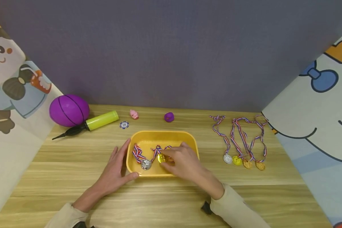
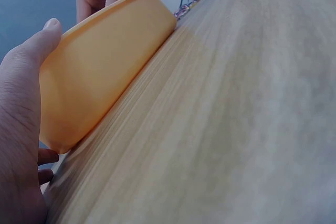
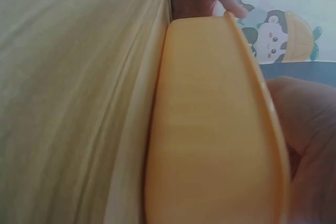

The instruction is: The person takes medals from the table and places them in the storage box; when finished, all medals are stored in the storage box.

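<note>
Yellow tray (image 1: 159,136) (gold medal (image 1: 161,158) inside) stretches lengthwise left-to-right.

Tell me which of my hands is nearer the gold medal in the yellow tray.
Right. Your right hand pinches the gold medal; your left hand touches the left end of the yellow tray, farther off.

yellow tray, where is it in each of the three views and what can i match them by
Head: the yellow tray lies just below the centre.
Left wrist: upper left, its outer wall slanting up to the right.
Right wrist: centre and right of it, running down to the bottom edge.
Shared landmark: the left hand, touching the tray in all three.
</note>
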`<state>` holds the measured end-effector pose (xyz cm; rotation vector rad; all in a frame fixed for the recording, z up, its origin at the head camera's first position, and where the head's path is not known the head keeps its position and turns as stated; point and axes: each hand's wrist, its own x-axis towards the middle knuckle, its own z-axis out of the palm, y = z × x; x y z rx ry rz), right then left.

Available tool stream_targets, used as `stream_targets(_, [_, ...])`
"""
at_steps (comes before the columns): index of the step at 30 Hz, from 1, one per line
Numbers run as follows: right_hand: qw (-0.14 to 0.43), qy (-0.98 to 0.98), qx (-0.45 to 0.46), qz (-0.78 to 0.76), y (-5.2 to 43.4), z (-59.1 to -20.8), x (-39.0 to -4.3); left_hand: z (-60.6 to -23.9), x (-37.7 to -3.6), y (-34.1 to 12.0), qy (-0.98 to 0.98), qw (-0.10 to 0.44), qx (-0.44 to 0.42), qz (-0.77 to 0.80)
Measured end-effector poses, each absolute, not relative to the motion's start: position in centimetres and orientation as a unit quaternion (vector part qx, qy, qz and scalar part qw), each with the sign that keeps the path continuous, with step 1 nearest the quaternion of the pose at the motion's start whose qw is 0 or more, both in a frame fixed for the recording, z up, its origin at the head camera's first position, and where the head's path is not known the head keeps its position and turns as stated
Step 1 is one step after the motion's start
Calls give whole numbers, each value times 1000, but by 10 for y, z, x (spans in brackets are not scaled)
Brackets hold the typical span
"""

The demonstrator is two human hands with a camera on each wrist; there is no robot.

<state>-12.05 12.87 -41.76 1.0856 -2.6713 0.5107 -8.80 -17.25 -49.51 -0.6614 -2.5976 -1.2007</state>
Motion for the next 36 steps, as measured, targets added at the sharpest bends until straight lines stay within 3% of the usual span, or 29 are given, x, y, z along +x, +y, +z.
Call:
stream_targets(18, [-10, -902, 405, 150, 121, -424, -141, -496, -88, -172, -880, 105, -226, -404])
stream_targets(36, [17, -893, 410, 187, 126, -420, -138, -496, -88, -172, -880, 113, -229, -400])
